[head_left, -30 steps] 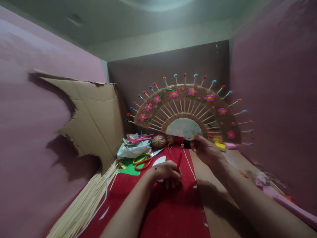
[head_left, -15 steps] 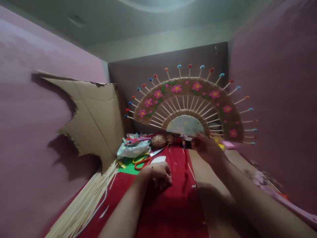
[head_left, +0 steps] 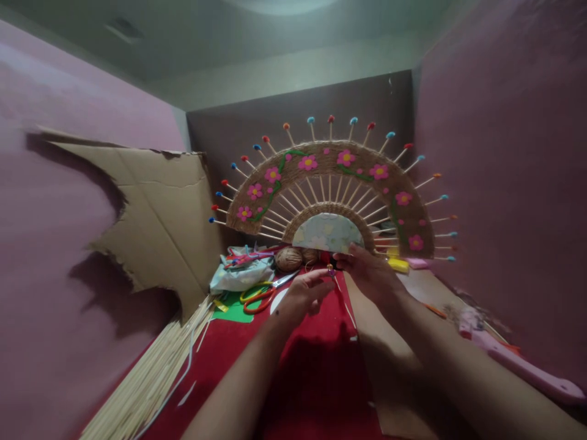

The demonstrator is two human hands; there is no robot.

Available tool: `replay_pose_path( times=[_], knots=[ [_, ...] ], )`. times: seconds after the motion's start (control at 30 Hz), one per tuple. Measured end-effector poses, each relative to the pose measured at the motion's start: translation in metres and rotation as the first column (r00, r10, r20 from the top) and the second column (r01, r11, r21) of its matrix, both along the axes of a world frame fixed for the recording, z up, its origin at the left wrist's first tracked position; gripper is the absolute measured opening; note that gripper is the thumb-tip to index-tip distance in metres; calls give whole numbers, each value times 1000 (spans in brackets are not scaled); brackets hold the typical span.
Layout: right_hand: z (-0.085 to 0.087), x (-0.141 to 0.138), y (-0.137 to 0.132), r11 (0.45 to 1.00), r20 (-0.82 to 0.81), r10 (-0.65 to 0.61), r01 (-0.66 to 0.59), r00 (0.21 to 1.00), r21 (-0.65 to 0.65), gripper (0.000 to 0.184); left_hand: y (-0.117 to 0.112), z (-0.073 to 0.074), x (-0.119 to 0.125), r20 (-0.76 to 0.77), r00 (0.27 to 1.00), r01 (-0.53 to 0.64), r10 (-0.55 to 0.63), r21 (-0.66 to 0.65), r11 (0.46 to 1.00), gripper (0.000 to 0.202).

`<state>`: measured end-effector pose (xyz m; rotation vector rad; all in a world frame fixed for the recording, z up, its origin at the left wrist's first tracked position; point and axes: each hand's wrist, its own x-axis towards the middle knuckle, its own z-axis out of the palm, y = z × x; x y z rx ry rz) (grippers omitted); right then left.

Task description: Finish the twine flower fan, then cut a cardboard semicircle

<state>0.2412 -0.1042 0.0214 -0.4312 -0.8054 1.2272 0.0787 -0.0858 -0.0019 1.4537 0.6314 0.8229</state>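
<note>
A decorative half-round fan [head_left: 300, 162] stands upright in front of me, with a twine-covered band, pink felt-like flowers, green vines and thin sticks tipped with red, blue and orange balls. Its pale patterned centre [head_left: 328, 232] is pinched at the lower right edge by my right hand [head_left: 373, 278]. From the bottom of the fan hangs a small beaded ornament [head_left: 331, 270]. My left hand [head_left: 305, 296] is just below it, index finger stretched out at the bead; whether it grips the bead I cannot tell, but the fingers look apart.
Orange and yellow-handled scissors [head_left: 259, 296] lie on green sheet [head_left: 232, 307] over red cloth [head_left: 321, 379]. Behind are twine balls [head_left: 290, 259] and a patterned bag [head_left: 241, 275]. Left are thin sticks [head_left: 147, 373] and torn cardboard [head_left: 160, 214]; right, a pink glue gun [head_left: 518, 360].
My left hand has risen from the red cloth to the hanging bead, its curled fingers now extended. The fan, still in my right hand, appears slightly further left as the view shifts.
</note>
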Motion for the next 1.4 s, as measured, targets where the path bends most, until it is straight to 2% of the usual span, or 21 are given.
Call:
replay_pose_path(
  times=[0.13, 0.27, 0.4, 0.5, 0.57, 0.67, 0.77, 0.83, 0.9, 1.0, 1.1, 1.3, 1.4],
  knots=[
    [2, -7, -4, 999, -40, 39, -39, 998, 1, 22, -4, -5, 7, 23, 999, 40, -39, -52, 998, 28],
    [6, -10, -7, 990, -122, 138, -138, 983, 11, 22, -4, -5, 7, -19, 996, 88, -89, -43, 995, 28],
    [10, -9, -10, 985, -166, 169, -169, 971, 14, 22, -5, -9, 5, -145, 976, 160, -163, -29, 987, 23],
    [13, -6, -12, 985, -167, 170, -169, 971, 20, 21, -2, -20, 4, -272, 944, 188, -189, -30, 982, 6],
    [16, -5, -13, 987, -174, 163, -162, 971, 21, 19, 3, -27, 2, -306, 941, 147, -142, -7, 989, 18],
    [19, -4, -15, 989, -190, 150, -150, 970, 16, 14, 12, -25, -3, -254, 967, 15, -3, 44, 999, 24],
    [20, -4, -16, 985, -182, 174, -172, 968, 28, 15, 15, -12, -8, -176, 983, -50, 57, 41, 998, 5],
    [19, -4, -15, 982, -178, 187, -183, 966, 39, 17, 11, -4, -8, -114, 993, -12, 13, 6, 1000, 20],
    [16, -4, -14, 982, -178, 189, -183, 966, 46, 17, 3, 0, -4, -25, 997, 76, -77, -48, 996, 29],
    [11, -5, -12, 982, -181, 187, -180, 965, 56, 14, -8, 1, 4, 87, 983, 169, -161, -86, 982, 27],
    [7, -6, -9, 982, -190, 188, -182, 964, 51, 10, -12, -1, 9, 98, 987, 132, -127, -47, 990, 20],
    [6, -7, -8, 984, -238, 166, -175, 957, -16, 11, -5, -8, 7, -47, 995, 96, -92, 108, 989, 24],
    [9, -5, -9, 987, -298, 149, -162, 943, -17, 11, -4, -7, 4, -285, 956, 137, -70, 220, 966, 25]
  ],
)
